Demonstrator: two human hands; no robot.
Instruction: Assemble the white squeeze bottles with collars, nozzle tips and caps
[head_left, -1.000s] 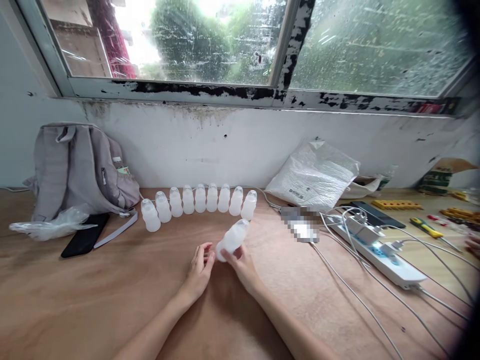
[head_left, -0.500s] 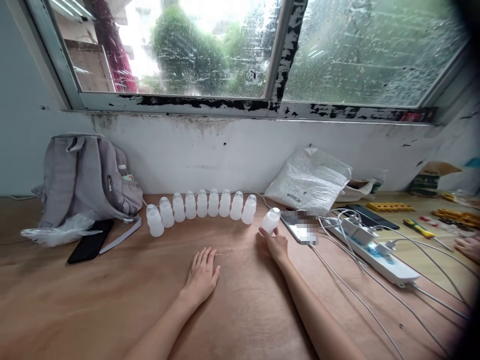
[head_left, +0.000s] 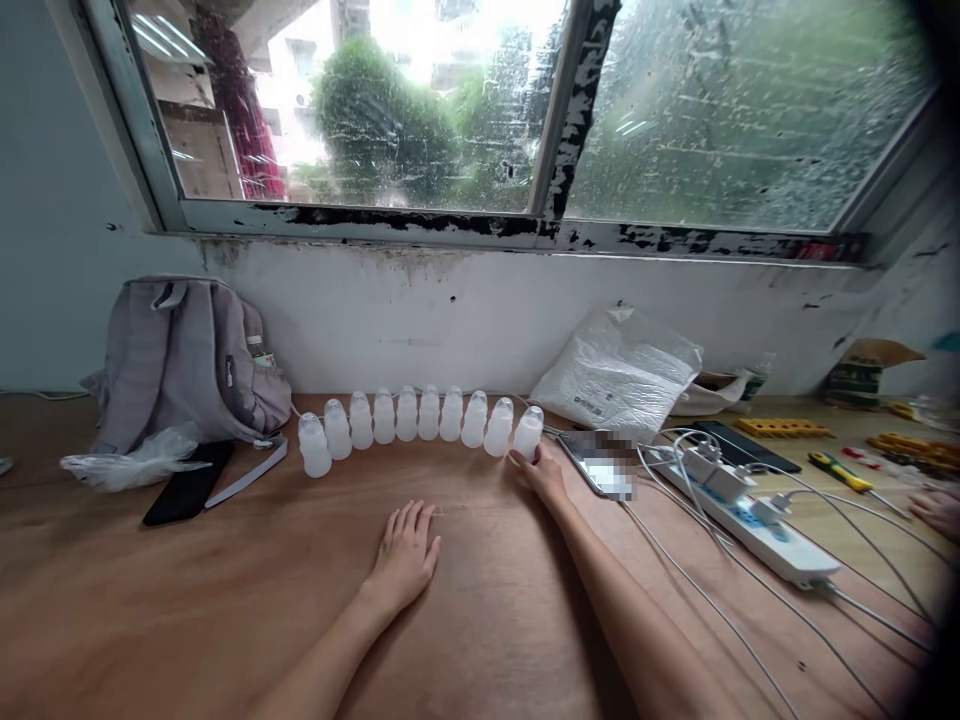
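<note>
While our right hand (head_left: pixel 541 472) reaches forward on the wooden desk (head_left: pixel 225 600), its fingers curl loosely around the base of a small white bottle (head_left: pixel 529 434), touching it where it stands upright at the right end of the row of bottles (head_left: pixel 405 425). That row curves along the back of the desk below the window wall, each bottle standing just beside the next. Our left hand (head_left: pixel 409 555) lies flat on the desk, palm down, fingers spread a little, holding nothing and well apart from the bottles.

Just right of the held bottle lies a phone (head_left: pixel 600 465) with a blurred screen, then a white power strip (head_left: pixel 750 510) with chargers and cables. A white plastic bag (head_left: pixel 619 365) behind them carries a printed label too small to read. At the left sit a grey backpack (head_left: pixel 184 365) and a black phone (head_left: pixel 187 485). Another person's hand (head_left: pixel 937 512) shows at the right edge.
</note>
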